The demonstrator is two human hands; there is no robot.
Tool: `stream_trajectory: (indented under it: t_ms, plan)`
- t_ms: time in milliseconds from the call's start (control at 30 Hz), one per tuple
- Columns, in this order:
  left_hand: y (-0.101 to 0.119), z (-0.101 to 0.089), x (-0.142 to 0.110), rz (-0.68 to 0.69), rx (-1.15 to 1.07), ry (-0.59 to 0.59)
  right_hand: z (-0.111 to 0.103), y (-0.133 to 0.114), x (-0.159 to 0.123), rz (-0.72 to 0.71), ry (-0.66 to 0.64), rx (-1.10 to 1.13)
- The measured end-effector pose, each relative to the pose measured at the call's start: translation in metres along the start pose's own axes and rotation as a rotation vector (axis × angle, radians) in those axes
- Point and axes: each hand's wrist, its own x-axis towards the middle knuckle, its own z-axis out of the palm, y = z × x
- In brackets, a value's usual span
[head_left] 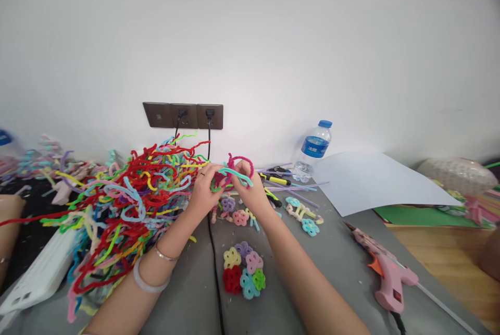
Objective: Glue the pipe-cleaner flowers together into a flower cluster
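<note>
Both hands meet above the grey table, working on bent pipe cleaners. My left hand (pixel 205 185) pinches the left part of them, where some green shows by the fingers. My right hand (pixel 250 194) grips the right side, under a curved magenta pipe cleaner (pixel 245 159) and a teal pipe cleaner (pixel 239 174). How the strands join between the fingers is partly hidden. Below the hands lies a ring of small pipe cleaner flowers (pixel 250 282) in several colours. A purple flower (pixel 228 205) and a pink flower (pixel 240 217) rest just under my hands.
A tangled heap of pipe cleaners (pixel 133 199) covers the left side. A black cable (pixel 213 251) crosses the table. To the right are a water bottle (pixel 311 152), white paper (pixel 375 181), a pink glue gun (pixel 390 277) and another flower piece (pixel 310 226). A person's arm (pixel 10 231) shows far left.
</note>
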Motion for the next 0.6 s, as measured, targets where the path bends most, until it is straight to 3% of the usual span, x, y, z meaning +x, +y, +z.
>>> stream_trajectory:
  t_ms: [200, 300, 400, 500, 600]
  plan:
    - [-0.007, -0.003, 0.0, -0.031, 0.0, 0.026, -0.005, -0.011, 0.002, 0.044, -0.174, 0.152]
    - [-0.011, -0.004, 0.0, -0.057, 0.004, 0.052, -0.008, -0.009, 0.001, 0.16, -0.193, 0.284]
    - [-0.015, -0.003, -0.002, -0.069, 0.003, 0.072, -0.012, -0.005, 0.004, 0.236, -0.006, 0.426]
    - [-0.018, -0.001, -0.005, -0.077, 0.001, 0.079, -0.022, -0.002, 0.012, 0.16, 0.228, 0.447]
    - [-0.02, -0.001, -0.005, -0.075, -0.012, 0.081, -0.046, -0.008, 0.024, 0.052, 0.431, 0.455]
